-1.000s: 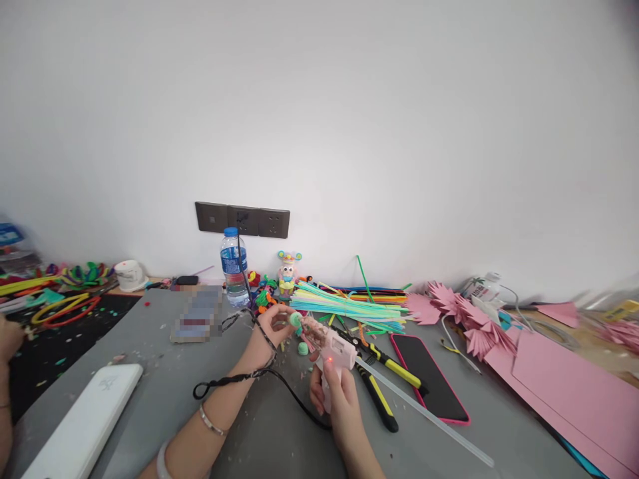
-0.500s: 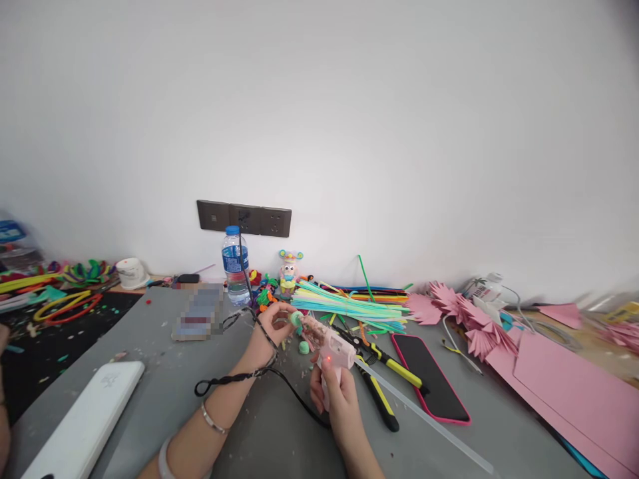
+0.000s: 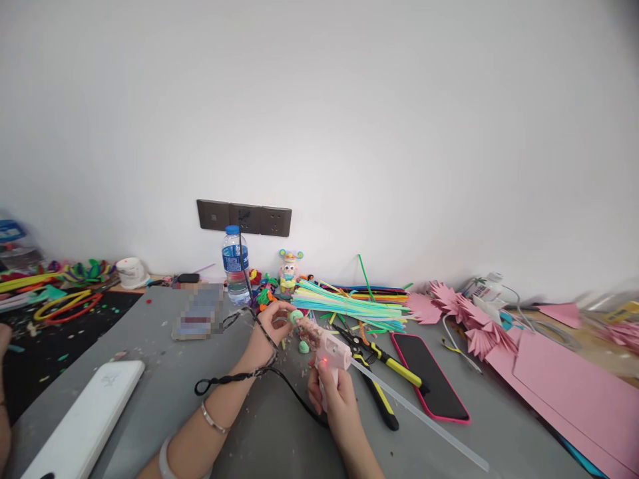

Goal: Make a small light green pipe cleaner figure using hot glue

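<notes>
My left hand (image 3: pixel 272 327) pinches a small mint-green fuzzy piece (image 3: pixel 296 317) between its fingertips. In my right hand (image 3: pixel 333 392) is a pale pink glue gun (image 3: pixel 333 351), its clumped nozzle up against the green piece. A long translucent glue stick (image 3: pixel 419 414) sticks out of the gun's back end, and a red light glows on its side. Just below the nozzle, a second mint-green piece (image 3: pixel 303 346) lies on the grey mat (image 3: pixel 279 436). The black cord (image 3: pixel 234 380) passes over my left wrist.
Yellow-black pliers (image 3: pixel 382 399) and a pink-edged phone (image 3: pixel 432 379) lie right of the gun. Behind are pipe cleaners (image 3: pixel 349 305), a small figure (image 3: pixel 288 274) and a water bottle (image 3: pixel 235 263). Pink paper (image 3: pixel 574 392) is at the right, a white device (image 3: pixel 87 422) at the left.
The glue gun in my right hand has shifted slightly left, bringing its nozzle closer to the green piece. My left hand has hardly moved.
</notes>
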`<move>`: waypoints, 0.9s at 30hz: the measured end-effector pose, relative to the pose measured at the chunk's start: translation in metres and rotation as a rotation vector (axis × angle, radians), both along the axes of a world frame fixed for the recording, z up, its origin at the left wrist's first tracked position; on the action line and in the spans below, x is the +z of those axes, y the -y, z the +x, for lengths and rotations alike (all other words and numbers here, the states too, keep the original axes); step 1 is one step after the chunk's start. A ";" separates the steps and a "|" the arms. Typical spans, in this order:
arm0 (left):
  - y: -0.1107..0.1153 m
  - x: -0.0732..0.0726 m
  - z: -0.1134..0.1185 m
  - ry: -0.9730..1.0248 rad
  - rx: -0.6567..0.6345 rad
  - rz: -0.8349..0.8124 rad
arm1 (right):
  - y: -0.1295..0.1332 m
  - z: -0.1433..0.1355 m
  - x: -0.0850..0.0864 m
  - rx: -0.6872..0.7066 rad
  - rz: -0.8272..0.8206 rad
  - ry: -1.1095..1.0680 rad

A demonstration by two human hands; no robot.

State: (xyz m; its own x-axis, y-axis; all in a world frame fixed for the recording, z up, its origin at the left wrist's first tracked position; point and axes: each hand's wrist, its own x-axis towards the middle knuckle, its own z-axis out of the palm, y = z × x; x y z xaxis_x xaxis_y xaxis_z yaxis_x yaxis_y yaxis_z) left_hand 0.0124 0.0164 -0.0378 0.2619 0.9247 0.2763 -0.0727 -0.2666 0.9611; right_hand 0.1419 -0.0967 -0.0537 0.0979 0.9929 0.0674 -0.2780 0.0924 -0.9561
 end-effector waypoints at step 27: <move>0.000 0.003 -0.001 0.040 0.046 0.038 | 0.001 -0.002 0.004 -0.015 -0.037 0.019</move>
State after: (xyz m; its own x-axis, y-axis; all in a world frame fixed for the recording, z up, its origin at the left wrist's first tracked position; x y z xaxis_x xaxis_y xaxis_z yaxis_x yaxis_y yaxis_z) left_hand 0.0118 0.0164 -0.0350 0.2072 0.9241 0.3211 -0.0972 -0.3072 0.9467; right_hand 0.1394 -0.0981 -0.0499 0.1120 0.9932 0.0323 -0.2588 0.0606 -0.9640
